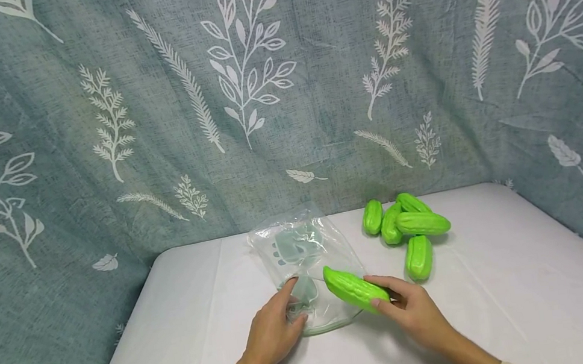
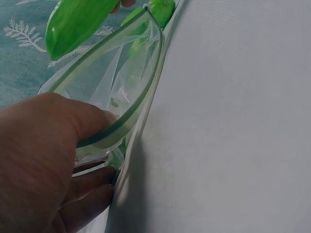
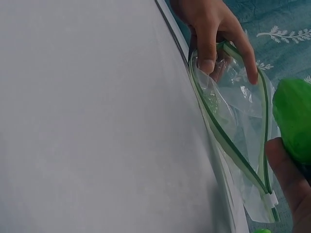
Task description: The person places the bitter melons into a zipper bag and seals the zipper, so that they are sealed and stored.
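A clear slider zip bag point(image 1: 335, 316) with pale green print lies flat on the table, its green-edged mouth facing the person and spread apart. At the left of that mouth, my left hand point(image 1: 274, 330) holds the bag by its rim; in the left wrist view the thumb point(image 2: 92, 119) reaches over the green zip strip, with the other fingers below. My right hand point(image 1: 411, 310) grips a bright green, ridged bitter melon point(image 1: 356, 288) by one end. Its pointed end is up and to the left, over the bag. The white slider point(image 3: 271, 199) sits at one corner of the mouth.
Several more green bitter melons point(image 1: 422, 223) lie grouped behind my right hand, one point(image 1: 418, 257) nearer than the others. A white cloth covers the table point(image 1: 500, 278). Patterned blue-green curtain point(image 1: 289, 164) hangs close behind and along both sides.
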`<control>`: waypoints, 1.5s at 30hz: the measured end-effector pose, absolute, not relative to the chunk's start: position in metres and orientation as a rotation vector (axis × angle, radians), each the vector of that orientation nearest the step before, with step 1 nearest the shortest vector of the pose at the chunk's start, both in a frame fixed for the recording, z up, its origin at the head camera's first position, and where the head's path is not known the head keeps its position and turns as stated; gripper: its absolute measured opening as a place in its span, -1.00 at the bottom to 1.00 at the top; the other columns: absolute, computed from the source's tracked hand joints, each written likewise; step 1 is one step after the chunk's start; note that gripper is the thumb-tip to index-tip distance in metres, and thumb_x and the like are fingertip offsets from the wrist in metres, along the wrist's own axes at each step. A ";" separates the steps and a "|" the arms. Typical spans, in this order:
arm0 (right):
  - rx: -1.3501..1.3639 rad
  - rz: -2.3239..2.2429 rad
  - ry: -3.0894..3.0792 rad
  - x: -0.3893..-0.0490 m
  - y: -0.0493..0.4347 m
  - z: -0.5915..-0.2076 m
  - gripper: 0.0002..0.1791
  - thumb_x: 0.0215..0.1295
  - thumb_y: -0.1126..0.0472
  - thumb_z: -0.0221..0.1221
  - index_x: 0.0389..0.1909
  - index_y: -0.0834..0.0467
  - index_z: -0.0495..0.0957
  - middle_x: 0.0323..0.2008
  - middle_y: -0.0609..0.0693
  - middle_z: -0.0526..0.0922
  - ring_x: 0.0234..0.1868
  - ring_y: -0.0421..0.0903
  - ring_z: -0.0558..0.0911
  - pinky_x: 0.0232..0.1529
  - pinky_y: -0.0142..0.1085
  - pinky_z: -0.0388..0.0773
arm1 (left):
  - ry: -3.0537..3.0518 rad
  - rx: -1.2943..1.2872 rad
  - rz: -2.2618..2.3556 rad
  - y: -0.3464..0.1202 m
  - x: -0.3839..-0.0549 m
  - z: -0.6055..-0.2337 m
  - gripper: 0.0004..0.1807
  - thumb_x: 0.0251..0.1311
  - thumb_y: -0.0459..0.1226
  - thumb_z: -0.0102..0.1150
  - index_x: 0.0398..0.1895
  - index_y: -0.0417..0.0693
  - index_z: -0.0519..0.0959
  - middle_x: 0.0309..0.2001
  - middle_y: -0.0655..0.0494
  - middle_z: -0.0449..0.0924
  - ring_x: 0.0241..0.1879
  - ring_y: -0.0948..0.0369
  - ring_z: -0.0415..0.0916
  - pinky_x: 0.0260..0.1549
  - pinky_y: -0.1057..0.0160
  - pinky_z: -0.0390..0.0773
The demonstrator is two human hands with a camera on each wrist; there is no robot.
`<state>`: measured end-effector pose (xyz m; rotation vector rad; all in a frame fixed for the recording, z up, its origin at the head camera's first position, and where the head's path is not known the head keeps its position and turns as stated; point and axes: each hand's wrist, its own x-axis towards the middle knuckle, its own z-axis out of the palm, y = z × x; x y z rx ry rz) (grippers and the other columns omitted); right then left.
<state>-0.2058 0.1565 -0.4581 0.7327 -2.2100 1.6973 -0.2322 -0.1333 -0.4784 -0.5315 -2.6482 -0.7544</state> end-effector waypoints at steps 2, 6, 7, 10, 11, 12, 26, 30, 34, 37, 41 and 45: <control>0.769 1.710 -2.202 -0.205 0.155 -0.459 -0.59 0.30 0.41 0.26 0.17 0.37 0.54 0.08 0.29 0.60 -0.01 -0.24 0.60 -0.09 -0.37 0.65 | -2.645 -0.533 -0.749 -0.133 -0.232 -0.478 -0.18 0.11 -0.16 0.41 0.47 0.10 0.32 -0.07 0.18 0.69 -0.08 0.17 0.64 -0.13 0.05 0.63; 0.824 1.742 -2.200 -0.204 0.151 -0.461 -0.58 0.28 0.42 0.27 0.16 0.36 0.54 0.08 0.29 0.59 0.00 -0.24 0.60 -0.09 -0.33 0.66 | -2.647 -0.528 -0.736 -0.133 -0.232 -0.479 -0.18 0.11 -0.15 0.41 0.47 0.10 0.31 -0.07 0.17 0.70 -0.07 0.16 0.65 -0.11 0.05 0.63; 0.831 1.746 -2.204 -0.204 0.150 -0.461 -0.58 0.28 0.42 0.27 0.16 0.35 0.55 0.07 0.28 0.59 0.00 -0.23 0.60 -0.09 -0.32 0.67 | -2.649 -0.525 -0.734 -0.133 -0.232 -0.479 -0.18 0.11 -0.15 0.41 0.47 0.10 0.31 -0.07 0.16 0.70 -0.07 0.16 0.65 -0.11 0.05 0.63; 0.842 1.748 -2.228 -0.203 0.148 -0.462 -0.58 0.27 0.40 0.28 0.16 0.33 0.55 0.07 0.26 0.60 -0.01 -0.22 0.61 -0.10 -0.29 0.67 | -2.655 -0.516 -0.729 -0.132 -0.232 -0.479 -0.18 0.11 -0.15 0.41 0.48 0.10 0.31 -0.07 0.16 0.71 -0.07 0.15 0.66 -0.09 0.05 0.63; 0.843 1.743 -2.239 -0.202 0.148 -0.461 -0.58 0.27 0.39 0.29 0.16 0.32 0.56 0.07 0.25 0.60 -0.01 -0.22 0.61 -0.10 -0.29 0.68 | -2.656 -0.514 -0.728 -0.132 -0.232 -0.479 -0.18 0.11 -0.15 0.41 0.48 0.10 0.31 -0.07 0.16 0.71 -0.07 0.15 0.66 -0.09 0.05 0.63; 0.845 1.741 -2.249 -0.202 0.147 -0.461 -0.57 0.27 0.38 0.30 0.17 0.32 0.56 0.06 0.24 0.61 -0.01 -0.21 0.61 -0.10 -0.28 0.68 | -2.656 -0.514 -0.728 -0.132 -0.232 -0.479 -0.18 0.11 -0.15 0.42 0.47 0.09 0.31 -0.07 0.16 0.71 -0.07 0.15 0.66 -0.09 0.04 0.63; 0.783 1.678 -2.409 -0.201 0.142 -0.461 -0.49 0.27 0.21 0.35 0.24 0.23 0.55 0.02 0.09 0.62 -0.07 -0.16 0.60 -0.14 -0.32 0.68 | -2.642 -0.540 -0.755 -0.131 -0.233 -0.479 -0.17 0.10 -0.19 0.42 0.47 0.06 0.31 -0.07 0.14 0.72 -0.05 0.13 0.66 -0.07 0.03 0.64; 0.785 1.691 -2.415 -0.202 0.139 -0.462 -0.47 0.27 0.20 0.36 0.25 0.24 0.54 0.04 0.10 0.61 -0.05 -0.14 0.60 -0.13 -0.33 0.67 | -2.633 -0.546 -0.757 -0.131 -0.233 -0.480 -0.16 0.10 -0.19 0.42 0.48 0.07 0.30 -0.08 0.15 0.72 -0.06 0.15 0.66 -0.10 0.05 0.65; 0.773 1.710 -2.421 -0.203 0.136 -0.463 -0.45 0.27 0.21 0.35 0.26 0.26 0.52 0.07 0.12 0.59 -0.01 -0.08 0.60 -0.09 -0.34 0.66 | -2.630 -0.547 -0.754 -0.131 -0.232 -0.479 -0.16 0.09 -0.19 0.43 0.48 0.07 0.30 -0.08 0.16 0.72 -0.06 0.15 0.66 -0.11 0.05 0.65; 0.732 1.682 -2.454 -0.203 0.133 -0.461 -0.45 0.28 0.19 0.34 0.27 0.24 0.52 0.08 0.11 0.59 0.01 -0.05 0.60 -0.06 -0.36 0.65 | -2.631 -0.544 -0.751 -0.131 -0.232 -0.478 -0.17 0.10 -0.19 0.43 0.47 0.08 0.30 -0.07 0.16 0.72 -0.06 0.15 0.66 -0.11 0.04 0.65; 0.652 1.629 -2.501 -0.203 0.130 -0.458 -0.48 0.28 0.24 0.30 0.27 0.21 0.54 0.06 0.07 0.61 0.03 -0.03 0.59 -0.03 -0.39 0.62 | -2.630 -0.549 -0.754 -0.131 -0.232 -0.477 -0.17 0.10 -0.19 0.42 0.47 0.08 0.30 -0.07 0.16 0.71 -0.05 0.14 0.66 -0.09 0.04 0.64; 0.627 1.625 -2.486 -0.203 0.125 -0.455 -0.49 0.26 0.32 0.26 0.26 0.27 0.53 0.06 0.11 0.61 0.03 -0.02 0.58 -0.05 -0.39 0.63 | -2.622 -0.561 -0.750 -0.130 -0.232 -0.478 -0.17 0.09 -0.20 0.42 0.48 0.08 0.31 -0.08 0.17 0.71 -0.05 0.15 0.66 -0.09 0.04 0.64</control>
